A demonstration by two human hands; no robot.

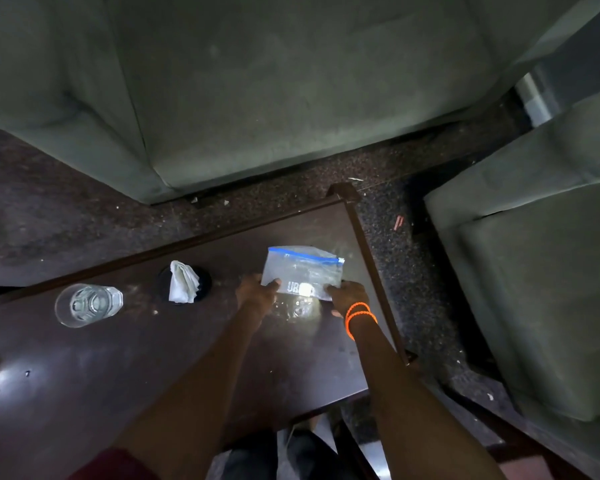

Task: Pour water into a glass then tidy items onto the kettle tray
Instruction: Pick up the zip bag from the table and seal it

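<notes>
A clear zip bag point(305, 268) with a blue seal lies on the dark wooden table point(118, 358) near its far right corner. My left hand point(257, 292) pinches the bag's near left corner. My right hand point(347, 297), with orange bands at the wrist, grips the near right corner. A clear glass point(85, 304) holding water stands at the left of the table. A crumpled white tissue point(183, 282) sits on a round black coaster point(203, 280) between the glass and the bag. No kettle or tray is in view.
Grey-green sofas stand beyond the table point(291, 98) and to its right point(534, 271). Dark speckled carpet point(388, 220) with small bits of litter runs between them. The table's right edge is close to my right wrist.
</notes>
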